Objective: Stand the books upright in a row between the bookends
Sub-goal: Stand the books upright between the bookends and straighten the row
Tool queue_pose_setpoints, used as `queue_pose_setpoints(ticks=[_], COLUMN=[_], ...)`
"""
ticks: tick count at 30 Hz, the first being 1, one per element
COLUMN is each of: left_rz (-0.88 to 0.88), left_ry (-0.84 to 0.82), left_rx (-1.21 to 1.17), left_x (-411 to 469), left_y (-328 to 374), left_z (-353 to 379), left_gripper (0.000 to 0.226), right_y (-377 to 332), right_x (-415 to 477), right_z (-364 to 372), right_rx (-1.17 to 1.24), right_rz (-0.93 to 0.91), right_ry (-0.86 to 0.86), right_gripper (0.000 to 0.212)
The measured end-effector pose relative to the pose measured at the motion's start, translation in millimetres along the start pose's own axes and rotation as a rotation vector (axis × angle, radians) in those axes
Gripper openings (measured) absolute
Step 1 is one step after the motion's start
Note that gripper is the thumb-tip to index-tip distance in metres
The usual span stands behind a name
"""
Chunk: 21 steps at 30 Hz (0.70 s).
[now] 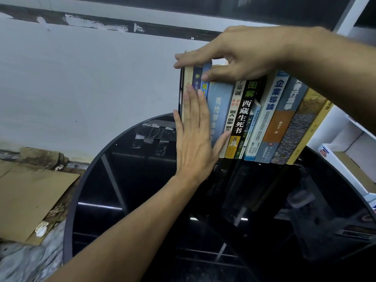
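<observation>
We see two bare forearms and two hands, with no sleeve reaching into view on either arm. Our left hand (195, 139) wears no ring, watch, glove or band, and its nails are short and unpainted. Our right hand (240, 55) is equally unadorned, wrist bare, nails trimmed short. Fine hair shows along the right forearm. Nothing is worn below either elbow.

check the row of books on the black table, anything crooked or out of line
Yes. The thin light blue book sits lower and recessed between the black-spined book and the white "Understanding Business" book; the right-hand books lean.
</observation>
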<state>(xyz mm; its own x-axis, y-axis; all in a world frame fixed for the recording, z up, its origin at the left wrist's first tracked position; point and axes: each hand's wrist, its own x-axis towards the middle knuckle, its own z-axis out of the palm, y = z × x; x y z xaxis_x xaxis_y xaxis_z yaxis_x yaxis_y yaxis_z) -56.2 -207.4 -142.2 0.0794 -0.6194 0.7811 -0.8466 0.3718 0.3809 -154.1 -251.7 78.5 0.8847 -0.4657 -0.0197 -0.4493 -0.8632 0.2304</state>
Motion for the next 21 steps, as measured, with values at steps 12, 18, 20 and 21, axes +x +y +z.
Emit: queue_pose_setpoints(ticks=[12,18,20,21], left_rz=[-0.008,-0.005,-0.004,-0.004], left_ry=[-0.037,-0.046,-0.049,-0.05], left_rx=[0.153,0.14,0.143,0.143], left_x=[-1.9,-2.2,-2.2,-2.2], left_y=[0.0,0.7,-0.3,-0.4], left_z=[8.5,8.7,8.4,8.4], left_gripper=[0.09,0.082,0.083,0.083], right_y=[-2.8,-1.6,-1.4,-1.4], right_x=[0.0,0.6,0.8,1.2], right_z=[-1.9,-1.2,-0.6,-0.5], right_rx=[-0.004,0.013,0.017,0.017], right_rz=[-0.012,-0.003,-0.001,0.0], right_ry=[-0.007,0.01,0.018,0.021], right_gripper=[0.056,0.055,0.054,0.052])
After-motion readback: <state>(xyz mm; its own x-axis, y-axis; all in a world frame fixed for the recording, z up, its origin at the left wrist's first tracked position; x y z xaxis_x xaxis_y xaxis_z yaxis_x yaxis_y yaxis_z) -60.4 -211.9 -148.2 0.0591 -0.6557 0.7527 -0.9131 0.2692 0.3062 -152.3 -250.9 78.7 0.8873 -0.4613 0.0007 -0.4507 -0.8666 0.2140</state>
